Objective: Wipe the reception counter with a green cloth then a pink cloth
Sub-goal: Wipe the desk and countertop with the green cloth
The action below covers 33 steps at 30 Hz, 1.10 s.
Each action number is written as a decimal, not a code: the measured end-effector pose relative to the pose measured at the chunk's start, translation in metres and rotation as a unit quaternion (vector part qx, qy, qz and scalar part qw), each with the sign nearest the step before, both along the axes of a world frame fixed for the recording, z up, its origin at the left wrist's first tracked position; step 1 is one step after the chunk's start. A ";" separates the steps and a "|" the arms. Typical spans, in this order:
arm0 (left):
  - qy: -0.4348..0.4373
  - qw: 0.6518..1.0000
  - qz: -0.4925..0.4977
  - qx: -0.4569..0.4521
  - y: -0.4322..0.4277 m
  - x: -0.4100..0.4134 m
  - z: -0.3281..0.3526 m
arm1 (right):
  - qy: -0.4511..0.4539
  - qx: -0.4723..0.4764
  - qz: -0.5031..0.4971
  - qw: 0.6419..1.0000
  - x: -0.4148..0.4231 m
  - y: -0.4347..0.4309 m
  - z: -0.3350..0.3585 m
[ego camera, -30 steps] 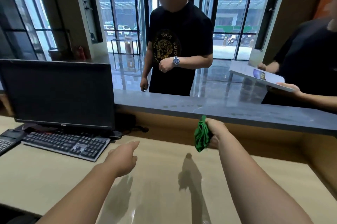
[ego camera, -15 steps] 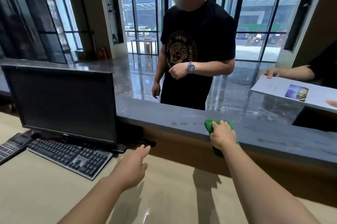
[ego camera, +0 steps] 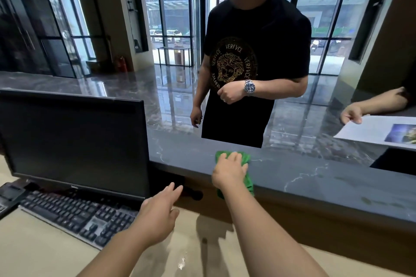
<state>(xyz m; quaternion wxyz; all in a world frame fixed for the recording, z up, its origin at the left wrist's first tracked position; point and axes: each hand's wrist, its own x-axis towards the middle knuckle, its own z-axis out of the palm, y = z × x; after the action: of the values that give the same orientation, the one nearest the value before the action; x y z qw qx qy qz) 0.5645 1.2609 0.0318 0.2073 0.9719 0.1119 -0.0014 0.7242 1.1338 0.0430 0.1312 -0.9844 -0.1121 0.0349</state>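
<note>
Up from over the pale beige lower desk (ego camera: 45,243), the crumpled green cloth (ego camera: 244,156) has gone onto the dark grey marble reception counter (ego camera: 315,177) within the last second, and my view has closed in on it. That counter runs across the whole frame. A black flat-screen monitor (ego camera: 74,141) stands on the desk below its left part, and a person in a black printed T-shirt (ego camera: 254,62) stands just behind its far edge. A black keyboard (ego camera: 74,211) lies before the monitor. Another person's hand holds a white printed sheet (ego camera: 378,132) over the counter's right end. The cloth sits at the near lip, part hanging down the front. My right hand (ego camera: 229,169) lies on it, fingers flat and slightly apart, pressing. My left hand (ego camera: 157,213) hovers over the desk, fingers straight, holding nothing. I judge the green-cloth wipe is only starting; next come long strokes along the top, stopping short of the sheet. No pink cloth shows.
</note>
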 end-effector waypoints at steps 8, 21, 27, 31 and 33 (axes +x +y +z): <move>-0.019 0.999 -0.001 0.026 0.046 0.012 -0.009 | 0.028 -0.002 0.237 0.971 0.005 0.087 0.006; -0.033 0.978 -0.047 0.200 0.004 0.074 0.013 | 0.004 -0.075 -0.052 0.996 0.037 -0.105 0.018; -0.027 0.974 -0.072 0.213 0.014 0.074 0.012 | 0.012 -0.018 -0.175 0.984 0.043 -0.091 0.015; -0.015 0.975 -0.085 0.204 0.019 0.071 0.012 | 0.004 -0.018 -0.126 0.992 0.057 -0.027 0.009; -0.003 0.972 -0.093 0.214 0.018 0.071 0.012 | -0.003 -0.027 -0.070 0.997 0.059 0.012 0.007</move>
<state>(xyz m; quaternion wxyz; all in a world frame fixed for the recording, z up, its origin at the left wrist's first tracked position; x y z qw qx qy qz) 0.6358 1.2787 0.0441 -0.0063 0.9998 0.0186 0.0062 0.7830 1.1454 0.0504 0.1066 -0.9931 -0.0421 0.0258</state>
